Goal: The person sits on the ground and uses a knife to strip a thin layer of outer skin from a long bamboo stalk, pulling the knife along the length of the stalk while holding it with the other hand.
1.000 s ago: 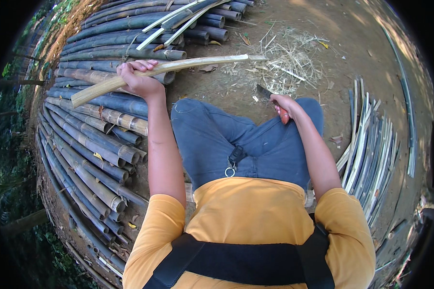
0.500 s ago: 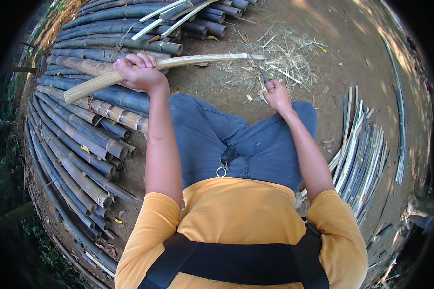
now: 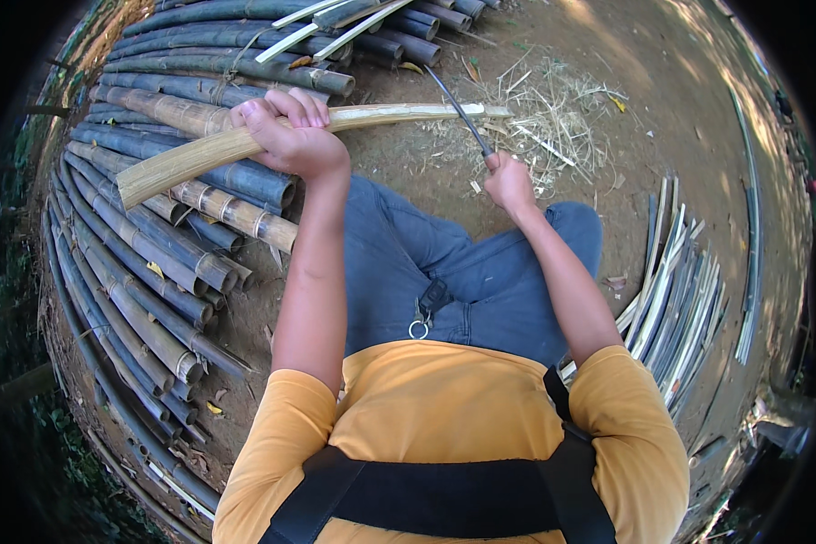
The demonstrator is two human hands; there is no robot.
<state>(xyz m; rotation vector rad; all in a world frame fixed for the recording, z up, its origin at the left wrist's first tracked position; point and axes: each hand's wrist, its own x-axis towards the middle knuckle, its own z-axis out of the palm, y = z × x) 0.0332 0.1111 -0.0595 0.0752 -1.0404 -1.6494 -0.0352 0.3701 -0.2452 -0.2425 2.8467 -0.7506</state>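
My left hand (image 3: 290, 130) is closed around a split bamboo strip (image 3: 186, 165), pale on its cut side, and holds it raised over the bamboo poles. The strip's thin end reaches right, past my knees. In my right hand (image 3: 510, 181) is the handle of a long, narrow knife (image 3: 462, 111). Its dark blade slants up and left and crosses the strip close to the thin end. Whether the edge bites into the bamboo I cannot tell. Below that end, thin bamboo shavings (image 3: 558, 122) lie heaped on the dirt.
Stacked bamboo poles (image 3: 177, 272) fan out along my left side, with a few pale split strips (image 3: 363, 32) on top at the far end. A bundle of split slats (image 3: 675, 299) lies on the ground to my right. Longer strips (image 3: 752, 245) lie beyond it.
The knife has moved left along the strip, and its blade now points further up and left. My left hand with the strip has shifted slightly right.
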